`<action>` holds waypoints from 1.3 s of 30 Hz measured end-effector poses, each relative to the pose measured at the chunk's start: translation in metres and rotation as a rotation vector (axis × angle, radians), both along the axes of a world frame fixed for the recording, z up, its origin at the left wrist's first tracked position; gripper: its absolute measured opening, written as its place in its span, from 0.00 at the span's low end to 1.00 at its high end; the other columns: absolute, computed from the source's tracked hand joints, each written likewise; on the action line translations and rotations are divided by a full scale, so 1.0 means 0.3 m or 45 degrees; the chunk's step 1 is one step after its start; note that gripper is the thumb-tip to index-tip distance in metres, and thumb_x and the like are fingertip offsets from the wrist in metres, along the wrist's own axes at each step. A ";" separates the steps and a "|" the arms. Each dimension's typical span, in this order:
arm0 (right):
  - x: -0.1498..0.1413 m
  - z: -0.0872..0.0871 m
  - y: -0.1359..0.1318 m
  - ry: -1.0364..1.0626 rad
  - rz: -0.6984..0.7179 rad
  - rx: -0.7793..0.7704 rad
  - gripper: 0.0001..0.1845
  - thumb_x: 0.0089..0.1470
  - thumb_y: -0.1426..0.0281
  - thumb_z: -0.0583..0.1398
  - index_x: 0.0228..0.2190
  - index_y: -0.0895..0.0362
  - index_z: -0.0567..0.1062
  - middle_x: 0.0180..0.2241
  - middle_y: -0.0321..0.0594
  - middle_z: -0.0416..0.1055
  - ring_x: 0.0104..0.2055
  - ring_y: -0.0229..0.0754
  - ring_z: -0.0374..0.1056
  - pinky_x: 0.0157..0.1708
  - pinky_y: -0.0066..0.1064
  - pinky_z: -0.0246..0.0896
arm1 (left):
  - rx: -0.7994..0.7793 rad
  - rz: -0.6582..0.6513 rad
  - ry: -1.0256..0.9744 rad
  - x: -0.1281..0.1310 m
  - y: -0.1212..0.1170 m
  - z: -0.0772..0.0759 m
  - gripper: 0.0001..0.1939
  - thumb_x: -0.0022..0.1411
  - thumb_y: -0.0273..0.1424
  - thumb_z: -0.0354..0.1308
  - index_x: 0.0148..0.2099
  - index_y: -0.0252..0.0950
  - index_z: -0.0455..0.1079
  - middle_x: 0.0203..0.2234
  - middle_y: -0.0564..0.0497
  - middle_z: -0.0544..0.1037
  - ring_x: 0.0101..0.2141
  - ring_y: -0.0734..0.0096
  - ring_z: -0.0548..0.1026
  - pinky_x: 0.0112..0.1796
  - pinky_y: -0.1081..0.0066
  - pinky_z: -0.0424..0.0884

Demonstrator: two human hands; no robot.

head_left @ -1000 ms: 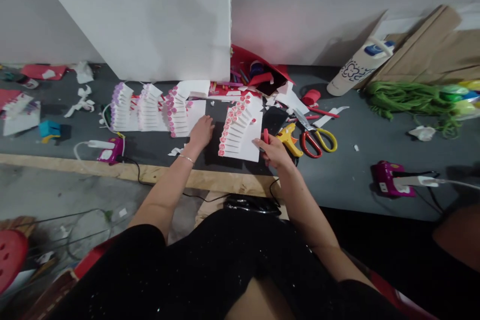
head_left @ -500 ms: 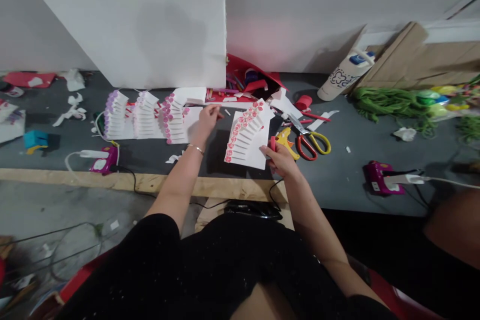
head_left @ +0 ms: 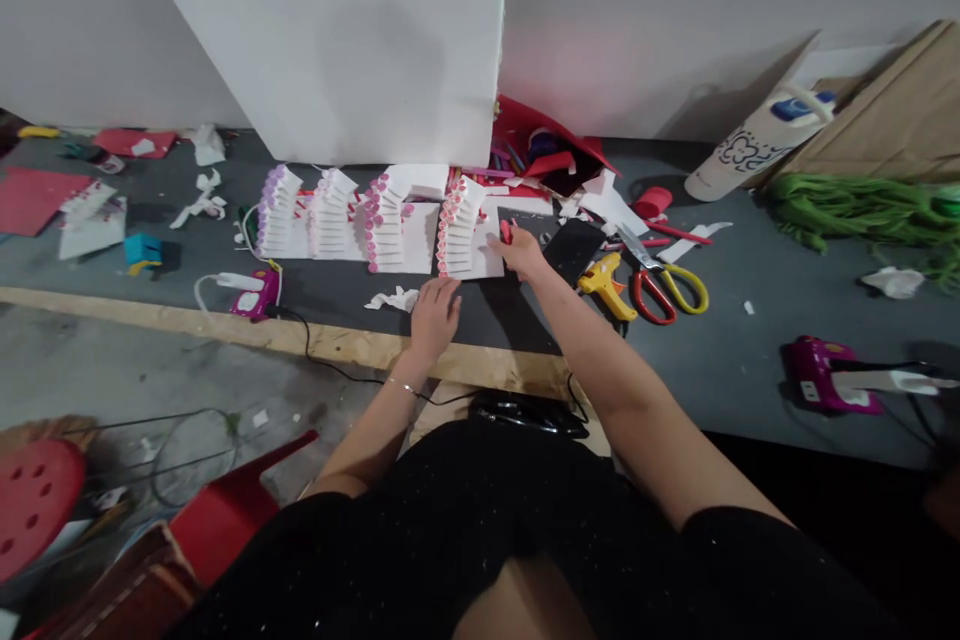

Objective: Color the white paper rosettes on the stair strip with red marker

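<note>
A white card with pink-red paper flowers on a fan of white strips (head_left: 469, 230) lies on the dark table. My right hand (head_left: 523, 255) pinches its right edge, with a small red piece (head_left: 507, 232) of unclear kind at the fingers. My left hand (head_left: 435, 317) rests palm down near the table's front edge, fingers stretched out just below the card, holding nothing. To the left stand similar cards in a row: one with magenta flowers (head_left: 386, 230), one with pale pink (head_left: 330, 220) and one with purple (head_left: 281, 215).
Crumpled white paper (head_left: 394, 299) lies by my left hand. Rightward are a phone (head_left: 574, 248), a yellow glue gun (head_left: 607, 287), scissors (head_left: 652, 292), a white bottle (head_left: 754, 148) and green yarn (head_left: 847, 208). A purple power socket (head_left: 256, 295) trails a cable; a white board (head_left: 337, 40) leans behind.
The red-flowered card has come down into the row beside the magenta one, my right hand moving left with it. My left hand has drawn back toward the table's front edge. The view has shifted left.
</note>
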State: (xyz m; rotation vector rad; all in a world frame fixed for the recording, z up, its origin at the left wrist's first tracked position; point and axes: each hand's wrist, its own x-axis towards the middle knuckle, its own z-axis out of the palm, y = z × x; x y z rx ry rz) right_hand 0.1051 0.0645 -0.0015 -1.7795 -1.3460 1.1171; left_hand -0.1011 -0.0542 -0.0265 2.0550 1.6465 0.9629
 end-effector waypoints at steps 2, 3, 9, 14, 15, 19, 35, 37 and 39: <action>0.006 -0.017 0.011 -0.108 0.011 0.071 0.21 0.54 0.68 0.70 0.23 0.50 0.62 0.25 0.32 0.66 0.34 0.41 0.66 0.42 0.34 0.68 | -0.008 -0.139 0.190 0.022 0.002 -0.010 0.18 0.75 0.31 0.56 0.62 0.35 0.76 0.62 0.36 0.80 0.67 0.52 0.75 0.69 0.49 0.70; 0.008 -0.026 0.014 -0.155 0.018 0.100 0.21 0.53 0.68 0.70 0.23 0.50 0.62 0.27 0.34 0.68 0.37 0.43 0.68 0.46 0.35 0.68 | -0.020 -0.182 0.287 0.029 0.006 -0.015 0.20 0.76 0.31 0.54 0.65 0.33 0.74 0.65 0.35 0.78 0.69 0.52 0.72 0.70 0.49 0.69; -0.023 -0.069 0.031 -0.320 0.093 0.168 0.15 0.57 0.63 0.67 0.25 0.50 0.67 0.29 0.38 0.73 0.37 0.45 0.68 0.47 0.37 0.67 | -0.084 -0.086 0.521 0.040 0.019 -0.040 0.28 0.78 0.34 0.50 0.71 0.20 0.67 0.70 0.25 0.70 0.75 0.42 0.62 0.74 0.42 0.62; -0.057 -0.076 0.058 -0.375 0.127 0.185 0.10 0.59 0.69 0.64 0.27 0.52 0.70 0.31 0.40 0.75 0.38 0.45 0.69 0.45 0.33 0.65 | -0.059 -0.061 0.575 0.035 0.018 -0.040 0.30 0.79 0.35 0.50 0.73 0.20 0.65 0.72 0.25 0.66 0.77 0.41 0.57 0.75 0.38 0.57; -0.059 -0.076 0.063 -0.381 0.129 0.182 0.08 0.58 0.72 0.63 0.27 0.53 0.71 0.31 0.40 0.75 0.38 0.44 0.70 0.45 0.33 0.65 | -0.069 -0.074 0.587 0.036 0.020 -0.039 0.30 0.79 0.35 0.50 0.73 0.21 0.64 0.73 0.26 0.66 0.77 0.42 0.57 0.75 0.39 0.57; -0.059 -0.073 0.075 -0.386 0.149 0.164 0.06 0.58 0.75 0.61 0.30 0.54 0.74 0.32 0.40 0.76 0.38 0.44 0.70 0.44 0.33 0.65 | -0.150 -0.060 0.629 0.044 0.028 -0.037 0.31 0.79 0.37 0.50 0.74 0.21 0.63 0.73 0.26 0.66 0.76 0.43 0.61 0.75 0.40 0.56; -0.045 0.031 -0.006 -0.427 0.353 0.088 0.08 0.65 0.71 0.59 0.43 0.58 0.79 0.41 0.45 0.82 0.41 0.44 0.75 0.46 0.33 0.67 | -0.120 0.029 0.562 0.027 0.055 -0.057 0.32 0.78 0.43 0.51 0.73 0.26 0.66 0.72 0.26 0.67 0.74 0.42 0.65 0.74 0.40 0.59; -0.018 0.048 -0.065 -0.477 0.398 0.091 0.08 0.66 0.70 0.61 0.44 0.58 0.79 0.44 0.47 0.82 0.46 0.47 0.76 0.48 0.34 0.67 | -0.135 0.032 0.578 0.032 0.054 -0.052 0.32 0.78 0.42 0.50 0.73 0.24 0.65 0.72 0.25 0.66 0.74 0.41 0.64 0.74 0.39 0.58; 0.019 0.064 -0.144 -0.535 0.455 0.089 0.10 0.66 0.69 0.61 0.46 0.58 0.80 0.47 0.50 0.82 0.49 0.51 0.77 0.49 0.36 0.66 | -0.168 0.041 0.610 0.040 0.052 -0.044 0.34 0.79 0.41 0.49 0.74 0.20 0.62 0.73 0.22 0.64 0.75 0.40 0.62 0.74 0.39 0.57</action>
